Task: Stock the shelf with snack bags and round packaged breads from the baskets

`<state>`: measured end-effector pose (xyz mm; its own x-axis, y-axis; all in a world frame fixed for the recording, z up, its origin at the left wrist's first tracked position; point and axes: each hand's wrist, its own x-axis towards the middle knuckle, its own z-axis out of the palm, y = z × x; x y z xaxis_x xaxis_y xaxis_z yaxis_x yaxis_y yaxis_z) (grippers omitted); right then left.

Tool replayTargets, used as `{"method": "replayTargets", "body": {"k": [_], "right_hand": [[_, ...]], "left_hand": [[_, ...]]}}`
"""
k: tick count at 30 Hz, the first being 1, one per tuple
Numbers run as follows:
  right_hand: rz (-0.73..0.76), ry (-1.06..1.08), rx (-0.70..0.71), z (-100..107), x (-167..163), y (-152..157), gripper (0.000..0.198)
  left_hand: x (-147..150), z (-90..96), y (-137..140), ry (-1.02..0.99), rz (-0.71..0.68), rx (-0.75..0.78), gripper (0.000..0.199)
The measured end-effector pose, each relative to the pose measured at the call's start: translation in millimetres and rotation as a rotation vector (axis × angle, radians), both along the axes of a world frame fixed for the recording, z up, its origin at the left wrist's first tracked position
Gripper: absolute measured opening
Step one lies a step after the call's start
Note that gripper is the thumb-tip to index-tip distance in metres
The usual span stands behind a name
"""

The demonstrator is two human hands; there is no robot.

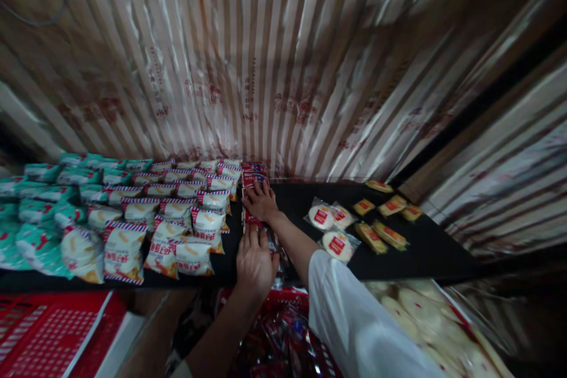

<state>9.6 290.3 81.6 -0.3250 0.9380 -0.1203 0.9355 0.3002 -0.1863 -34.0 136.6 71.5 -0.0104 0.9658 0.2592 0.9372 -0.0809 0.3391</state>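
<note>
A column of dark red snack packets (254, 168) runs from the back of the black shelf toward the front, beside rows of white chip-style bags (208, 221). My right hand (262, 205) lies over the middle of the column, fingers spread and pressing on the packets. Nearer the shelf's front edge, my left hand (256, 261) rests flat with its fingers stretched forward on the same column. Both hands cover much of the packets beneath them, and neither is wrapped around one. Some shiny packaging shows at the right side of my left hand.
Teal bags (42, 242) fill the shelf's left end. Right of my hands lie round white packaged cakes (321, 217) and yellow packets (392, 235). Below stand a red basket (330, 360) of red packets, red crates (48, 331) and a box of pale round items (416, 310). Striped sheeting hangs behind.
</note>
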Motion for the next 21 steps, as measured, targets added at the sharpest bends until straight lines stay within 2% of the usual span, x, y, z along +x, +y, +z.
{"method": "replayTargets", "body": {"k": [4, 10, 16, 21], "right_hand": [[-0.010, -0.012, -0.036, -7, -1, 4, 0.060], [-0.023, 0.035, -0.017, -15, -3, 5, 0.058], [-0.044, 0.059, -0.018, -13, -3, 5, 0.056], [-0.045, 0.048, 0.170, -7, -6, 15, 0.054]], "left_hand": [[0, -2.9, 4, 0.016, -0.013, -0.016, 0.045], [-2, -7.4, 5, -0.004, -0.027, -0.011, 0.045], [-1, -6.2, 5, 0.004, -0.027, 0.005, 0.043], [3, -4.6, 4, 0.020, -0.027, -0.008, 0.046]]}}
